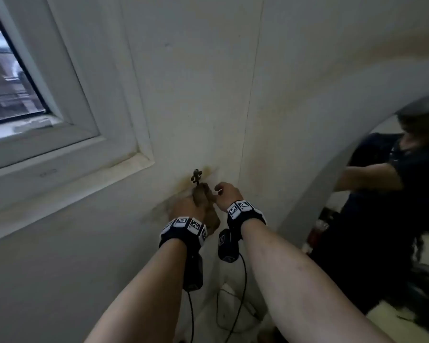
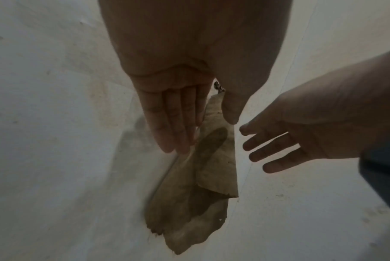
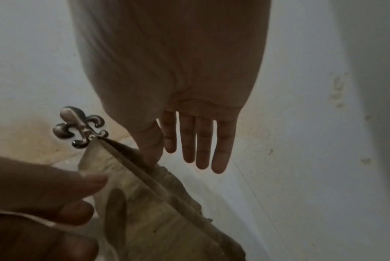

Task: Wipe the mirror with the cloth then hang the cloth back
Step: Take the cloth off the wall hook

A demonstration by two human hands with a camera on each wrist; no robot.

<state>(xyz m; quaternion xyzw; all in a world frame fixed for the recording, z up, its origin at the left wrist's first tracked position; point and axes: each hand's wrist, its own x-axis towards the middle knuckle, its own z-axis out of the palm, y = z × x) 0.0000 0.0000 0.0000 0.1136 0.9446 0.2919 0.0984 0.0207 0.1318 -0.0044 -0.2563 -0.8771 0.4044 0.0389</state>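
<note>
Two bare arms reach from the near edge toward the wall. The left hand (image 2: 174, 113) has straight fingers, flat beside the cloth (image 2: 203, 176), holding nothing. The right hand (image 3: 189, 134) has straight fingers too, with its thumb touching the cloth's top fold. The brown cloth hangs from the metal hook (image 3: 80, 127) on the wall (image 1: 208, 82), long and thin, pointing down. On the right is the mirror (image 1: 394, 194). Far left is a window (image 1: 13, 78).
</note>
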